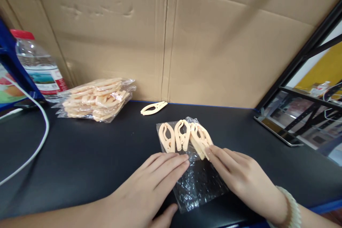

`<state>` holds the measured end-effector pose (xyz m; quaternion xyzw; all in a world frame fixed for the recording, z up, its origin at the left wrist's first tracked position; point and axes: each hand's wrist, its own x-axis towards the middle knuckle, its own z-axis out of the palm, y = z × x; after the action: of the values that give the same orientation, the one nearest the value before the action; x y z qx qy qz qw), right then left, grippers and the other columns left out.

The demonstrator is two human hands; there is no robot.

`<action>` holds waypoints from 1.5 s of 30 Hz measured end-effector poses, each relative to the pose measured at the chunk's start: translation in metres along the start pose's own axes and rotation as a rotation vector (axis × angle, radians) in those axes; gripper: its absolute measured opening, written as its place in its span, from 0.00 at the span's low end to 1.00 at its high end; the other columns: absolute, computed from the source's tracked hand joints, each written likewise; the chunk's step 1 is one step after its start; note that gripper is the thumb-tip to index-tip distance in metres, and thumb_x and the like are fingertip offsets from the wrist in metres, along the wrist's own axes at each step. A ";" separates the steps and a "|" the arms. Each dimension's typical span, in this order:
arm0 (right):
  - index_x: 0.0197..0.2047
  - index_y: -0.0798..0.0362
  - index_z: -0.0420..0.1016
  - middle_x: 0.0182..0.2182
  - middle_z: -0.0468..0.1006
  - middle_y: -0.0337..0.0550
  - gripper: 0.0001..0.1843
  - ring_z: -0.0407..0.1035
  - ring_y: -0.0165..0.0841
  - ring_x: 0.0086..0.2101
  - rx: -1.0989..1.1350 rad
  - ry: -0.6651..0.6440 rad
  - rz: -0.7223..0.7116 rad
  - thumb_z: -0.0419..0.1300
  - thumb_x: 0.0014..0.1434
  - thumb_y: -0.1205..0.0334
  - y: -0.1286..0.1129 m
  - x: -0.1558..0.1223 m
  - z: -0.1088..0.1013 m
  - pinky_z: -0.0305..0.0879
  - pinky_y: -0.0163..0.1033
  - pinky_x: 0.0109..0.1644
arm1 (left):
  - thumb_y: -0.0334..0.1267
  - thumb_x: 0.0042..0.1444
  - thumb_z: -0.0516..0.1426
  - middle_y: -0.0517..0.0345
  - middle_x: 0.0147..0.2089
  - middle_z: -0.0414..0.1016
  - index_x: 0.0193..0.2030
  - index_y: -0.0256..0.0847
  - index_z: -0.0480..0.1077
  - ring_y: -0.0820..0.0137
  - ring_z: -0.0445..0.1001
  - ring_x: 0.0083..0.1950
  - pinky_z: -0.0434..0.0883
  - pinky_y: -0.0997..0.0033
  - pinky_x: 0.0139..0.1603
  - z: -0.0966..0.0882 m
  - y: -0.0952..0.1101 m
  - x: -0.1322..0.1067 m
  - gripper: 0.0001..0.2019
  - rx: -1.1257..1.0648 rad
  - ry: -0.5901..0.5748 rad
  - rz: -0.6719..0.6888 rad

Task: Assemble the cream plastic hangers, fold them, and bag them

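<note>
A clear plastic bag (pixel 199 181) lies on the black table (pixel 80 156) with several peach plastic clips (pixel 184 136) in its far end. My left hand (pixel 153 181) lies flat on the bag's near left part, fingers stretched out, fingertips just short of the clips. My right hand (pixel 236 176) rests on the bag's right side, its fingers extended and touching the rightmost clips. One loose clip (pixel 154 108) lies farther back near the cardboard wall.
A pile of bagged clips (pixel 96 99) sits at the back left. Behind it stands a clear water bottle (pixel 40 66) with a red cap. A white cable (pixel 37 139) curves across the left. A phone (pixel 278 130) lies at the right. Cardboard (pixel 171 35) walls the back.
</note>
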<state>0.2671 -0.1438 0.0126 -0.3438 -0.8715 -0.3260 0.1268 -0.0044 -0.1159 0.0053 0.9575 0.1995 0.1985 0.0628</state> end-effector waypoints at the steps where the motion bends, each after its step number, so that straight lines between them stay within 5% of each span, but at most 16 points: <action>1: 0.46 0.70 0.76 0.36 0.79 0.57 0.17 0.74 0.39 0.29 -0.016 0.012 -0.018 0.47 0.63 0.78 0.000 0.000 0.000 0.70 0.41 0.25 | 0.29 0.54 0.55 0.48 0.68 0.61 0.69 0.39 0.50 0.58 0.61 0.67 0.67 0.55 0.64 0.000 0.000 0.000 0.35 0.007 -0.001 -0.003; 17: 0.35 0.64 0.77 0.30 0.76 0.52 0.16 0.72 0.37 0.33 0.022 0.165 -0.111 0.48 0.65 0.76 0.006 0.007 0.000 0.70 0.40 0.32 | 0.26 0.52 0.55 0.52 0.67 0.64 0.69 0.45 0.51 0.57 0.64 0.65 0.66 0.55 0.64 -0.003 0.003 0.002 0.37 -0.086 0.043 -0.020; 28: 0.26 0.57 0.72 0.24 0.70 0.45 0.17 0.65 0.34 0.27 0.015 0.072 -0.074 0.49 0.63 0.75 0.005 0.007 0.003 0.64 0.40 0.29 | 0.26 0.52 0.55 0.54 0.67 0.64 0.70 0.47 0.50 0.57 0.64 0.66 0.65 0.55 0.65 -0.006 0.004 0.003 0.38 -0.093 0.043 -0.022; 33: 0.34 0.58 0.76 0.39 0.77 0.50 0.14 0.70 0.41 0.43 -0.014 0.051 -0.055 0.49 0.64 0.73 0.004 0.009 -0.004 0.69 0.43 0.39 | 0.25 0.52 0.55 0.52 0.68 0.63 0.70 0.46 0.49 0.57 0.63 0.66 0.65 0.55 0.64 -0.007 0.006 0.005 0.39 -0.075 0.032 -0.037; 38: 0.48 0.57 0.77 0.60 0.68 0.46 0.16 0.58 0.46 0.60 0.006 0.067 -0.129 0.50 0.65 0.70 -0.004 0.017 -0.012 0.61 0.52 0.59 | 0.26 0.51 0.56 0.51 0.68 0.62 0.70 0.44 0.49 0.57 0.62 0.67 0.63 0.54 0.66 -0.003 0.005 0.005 0.39 -0.068 0.029 -0.014; 45: 0.59 0.61 0.70 0.67 0.57 0.48 0.23 0.47 0.47 0.66 -0.195 0.102 -0.209 0.49 0.62 0.70 -0.012 0.049 0.016 0.61 0.53 0.61 | 0.27 0.52 0.56 0.49 0.67 0.63 0.70 0.41 0.50 0.55 0.61 0.67 0.63 0.53 0.67 -0.003 0.005 0.004 0.37 -0.044 0.051 -0.007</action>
<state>0.2233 -0.1145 0.0171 -0.2449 -0.8592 -0.4375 0.1021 -0.0005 -0.1188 0.0099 0.9497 0.2001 0.2272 0.0795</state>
